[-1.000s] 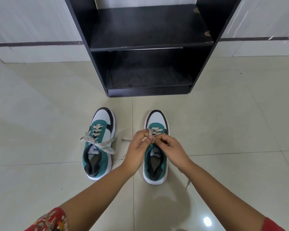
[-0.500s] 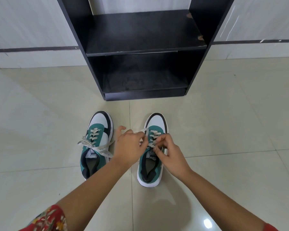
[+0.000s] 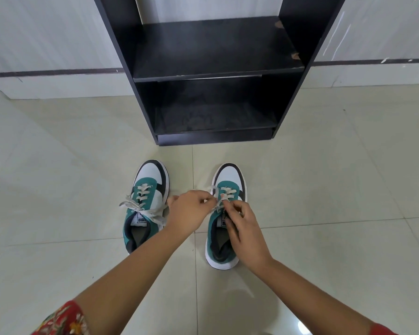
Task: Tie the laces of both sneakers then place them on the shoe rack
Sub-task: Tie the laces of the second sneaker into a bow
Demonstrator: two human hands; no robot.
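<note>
Two sneakers are seen on the tiled floor (image 3: 58, 177), toes toward the black rack (image 3: 215, 68), whose top is cut off by the frame. The left sneaker (image 3: 146, 204) is already tied, its bow spread across the tongue. Over the right sneaker (image 3: 225, 213), a lace (image 3: 213, 189) is pinched by the left hand (image 3: 189, 213) at its fingertips, and another strand is pinched by the right hand (image 3: 242, 228) just beside it. The knot itself is hidden between the fingers, so its form cannot be told. Part of the right sneaker's tongue and collar is covered by the right hand. Both rack shelves are dark; the lower one is hard to make out.
</note>
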